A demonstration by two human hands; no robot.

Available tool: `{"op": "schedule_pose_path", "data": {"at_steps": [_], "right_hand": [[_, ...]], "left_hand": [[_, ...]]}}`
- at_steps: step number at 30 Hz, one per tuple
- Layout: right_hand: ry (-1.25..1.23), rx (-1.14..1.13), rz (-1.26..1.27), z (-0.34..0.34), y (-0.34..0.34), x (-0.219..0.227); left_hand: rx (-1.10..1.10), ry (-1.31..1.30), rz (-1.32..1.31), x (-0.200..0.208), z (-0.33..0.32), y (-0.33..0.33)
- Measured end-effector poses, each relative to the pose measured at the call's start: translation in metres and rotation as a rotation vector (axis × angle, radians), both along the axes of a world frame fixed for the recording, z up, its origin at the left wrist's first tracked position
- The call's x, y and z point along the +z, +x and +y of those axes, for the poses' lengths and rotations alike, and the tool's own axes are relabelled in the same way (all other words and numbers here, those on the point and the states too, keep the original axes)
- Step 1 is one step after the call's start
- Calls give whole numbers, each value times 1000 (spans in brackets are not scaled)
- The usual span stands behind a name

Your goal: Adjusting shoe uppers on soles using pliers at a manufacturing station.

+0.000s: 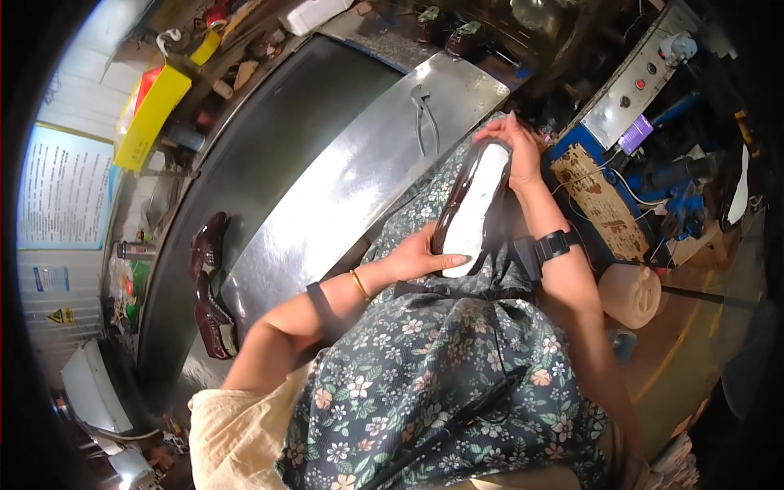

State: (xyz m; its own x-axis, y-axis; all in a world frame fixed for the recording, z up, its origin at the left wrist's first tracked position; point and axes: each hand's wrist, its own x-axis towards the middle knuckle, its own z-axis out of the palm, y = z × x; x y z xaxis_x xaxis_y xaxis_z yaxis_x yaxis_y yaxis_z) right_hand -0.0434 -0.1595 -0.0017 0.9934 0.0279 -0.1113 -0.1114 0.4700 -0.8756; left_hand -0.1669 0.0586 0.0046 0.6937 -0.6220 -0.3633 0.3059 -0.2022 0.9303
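Over my lap I hold a dark brown shoe upper, its white underside turned up toward me. My left hand grips one end, with the thumb lying across the white bottom. At the other end my right hand curls its fingers round the edge of the shoe. A pair of metal pincers lies on the shiny metal bench plate beyond my left hand. Two more brown shoe uppers sit on the dark belt at the left.
A yellow box stands beyond the belt. To my right is a machine panel with knobs and a red button, above blue machinery with cables. A beige plastic jug sits by my right forearm. More dark shoes stand at the far end.
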Motion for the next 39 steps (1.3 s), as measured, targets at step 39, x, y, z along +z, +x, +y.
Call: {"op": "schedule_pose_path", "data": {"at_steps": [39], "right_hand": [[-1087, -94, -765, 28, -113, 112]], "left_hand": [[581, -886, 296, 78, -30, 124]]}}
